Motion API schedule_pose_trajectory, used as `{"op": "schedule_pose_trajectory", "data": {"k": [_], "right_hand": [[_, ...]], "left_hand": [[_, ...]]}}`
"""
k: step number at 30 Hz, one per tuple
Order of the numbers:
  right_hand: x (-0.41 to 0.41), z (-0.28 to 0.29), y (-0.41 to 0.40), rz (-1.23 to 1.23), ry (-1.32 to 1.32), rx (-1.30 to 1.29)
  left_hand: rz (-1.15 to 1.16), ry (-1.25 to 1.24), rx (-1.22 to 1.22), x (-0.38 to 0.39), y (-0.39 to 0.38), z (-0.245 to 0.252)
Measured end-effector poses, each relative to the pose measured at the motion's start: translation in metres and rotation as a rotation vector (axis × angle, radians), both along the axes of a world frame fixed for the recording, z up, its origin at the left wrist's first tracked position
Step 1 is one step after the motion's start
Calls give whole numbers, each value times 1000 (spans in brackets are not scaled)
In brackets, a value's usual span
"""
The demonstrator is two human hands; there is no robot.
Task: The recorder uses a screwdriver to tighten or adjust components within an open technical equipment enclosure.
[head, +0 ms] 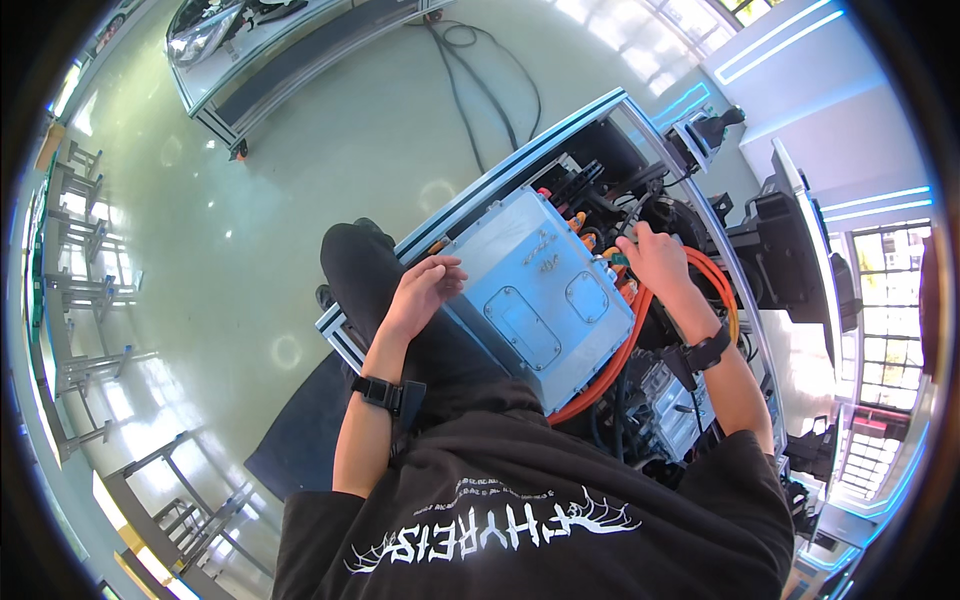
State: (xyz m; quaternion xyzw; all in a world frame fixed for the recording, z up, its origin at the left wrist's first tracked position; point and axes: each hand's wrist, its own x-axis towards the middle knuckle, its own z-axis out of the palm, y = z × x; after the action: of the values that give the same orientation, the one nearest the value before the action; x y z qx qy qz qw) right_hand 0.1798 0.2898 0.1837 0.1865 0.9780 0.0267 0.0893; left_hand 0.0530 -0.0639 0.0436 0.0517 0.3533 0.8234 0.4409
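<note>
A silver metal power electronics housing [555, 255] with two bolted cover plates lies in front of me, inside an aluminium-profile frame. At its right side, my right hand [658, 261] grips a small tool with a green handle [619, 259]; its exact kind is hard to make out. The tool's shank points at the row of orange high-voltage connectors [589, 241] along the housing's side. My left hand [429, 291] hovers by the housing's left edge, fingers loosely curled and apart, with nothing visible in it.
Thick orange cables [626, 349] loop around the housing's near right corner. The aluminium frame rail [517, 161] runs along its far side. A cast metal unit [667, 412] sits lower right. A monitor [787, 240] stands beyond the frame. Black cables [480, 67] lie on the floor.
</note>
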Motion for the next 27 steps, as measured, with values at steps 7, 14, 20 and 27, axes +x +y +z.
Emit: {"op": "schedule_pose_trajectory", "data": {"k": [7,14,20,27], "right_hand": [[10,-3,4,150,-4,-37],[2,-2,10,-50,-12,-35],[1,-4,11,-52,-31,-15],[10,0,6,81,7,-35]], "left_hand": [[-7,-3,11,1,3,2],[16,-9,-5,1,-1,-2],[1,8,1,0,3,1],[21,0,-34,2,-1,-1]]}}
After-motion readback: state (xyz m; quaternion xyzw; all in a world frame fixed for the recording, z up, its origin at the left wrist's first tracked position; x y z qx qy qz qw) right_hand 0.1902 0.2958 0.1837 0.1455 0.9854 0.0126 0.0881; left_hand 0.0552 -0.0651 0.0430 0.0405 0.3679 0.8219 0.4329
